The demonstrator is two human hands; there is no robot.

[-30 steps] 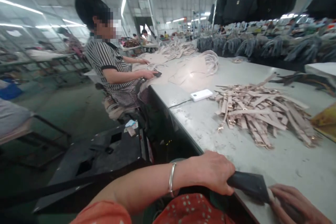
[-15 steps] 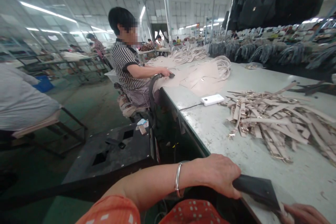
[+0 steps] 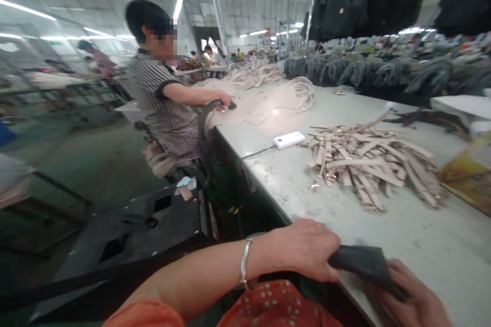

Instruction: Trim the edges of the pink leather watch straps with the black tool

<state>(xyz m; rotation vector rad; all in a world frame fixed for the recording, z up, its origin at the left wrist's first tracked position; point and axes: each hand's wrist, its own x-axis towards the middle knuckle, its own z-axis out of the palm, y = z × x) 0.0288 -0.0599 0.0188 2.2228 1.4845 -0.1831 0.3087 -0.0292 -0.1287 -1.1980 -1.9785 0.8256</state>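
Note:
My left hand (image 3: 307, 248), with a silver bangle on its wrist, is closed around the narrow end of a black, flared nozzle (image 3: 362, 265). The nozzle lies across the front edge of the pale table (image 3: 433, 255) and points to the right. My right hand (image 3: 416, 299) is at its wide end, fingers curled close against the mouth. Whatever those fingers hold is hidden behind the nozzle and blurred. Beyond both hands lies a heap of beige straps (image 3: 368, 163) with gold-coloured buckles.
A white power bank (image 3: 289, 139) with a cable lies near the table edge. A co-worker (image 3: 161, 87) at left holds a black hose over beige pieces (image 3: 264, 107). A black box (image 3: 153, 230) stands below left. A yellow package (image 3: 470, 171) sits at right.
The view has turned to the right, bringing the yellow package into sight. My right hand has come further into view and up against the nozzle's wide end. My left hand keeps its grip.

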